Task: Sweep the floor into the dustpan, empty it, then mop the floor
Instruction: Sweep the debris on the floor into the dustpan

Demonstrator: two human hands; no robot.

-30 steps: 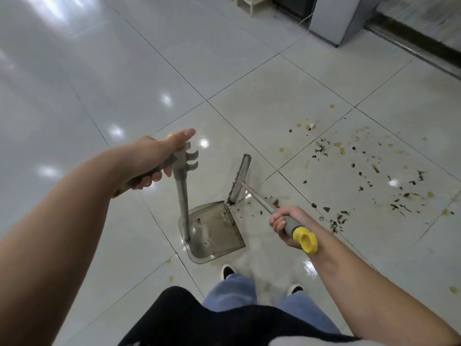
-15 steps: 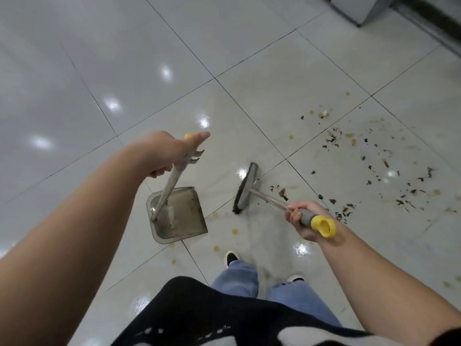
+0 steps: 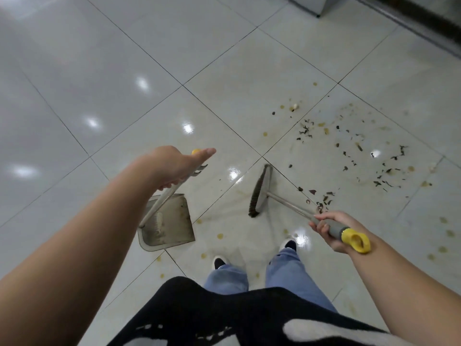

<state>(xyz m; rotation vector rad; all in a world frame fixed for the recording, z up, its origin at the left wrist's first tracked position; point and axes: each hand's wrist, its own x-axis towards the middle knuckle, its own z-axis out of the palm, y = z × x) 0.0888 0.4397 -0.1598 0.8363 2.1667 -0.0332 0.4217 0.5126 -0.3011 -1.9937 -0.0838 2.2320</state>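
The dustpan (image 3: 166, 222) is grey, see-through plastic w/ a flat scoop; inside only thin dusty smears, no clear pieces. It sits on the glossy white tile floor (image 3: 104, 71), left of the broom (image 3: 259, 193). Left hand (image 3: 172, 168) grips its metal handle, thumb straight. Right hand (image 3: 329, 229) holds the broom's grey-yellow grip. Dark bristles touch the floor; debris (image 3: 369, 156) scattered to the right.

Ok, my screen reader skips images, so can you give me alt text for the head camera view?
Seen from above, a person's left hand holds a long-handled dustpan on a glossy tiled floor while the right hand grips a broom. Dark debris and yellowish spots lie scattered to the right of the broom head.
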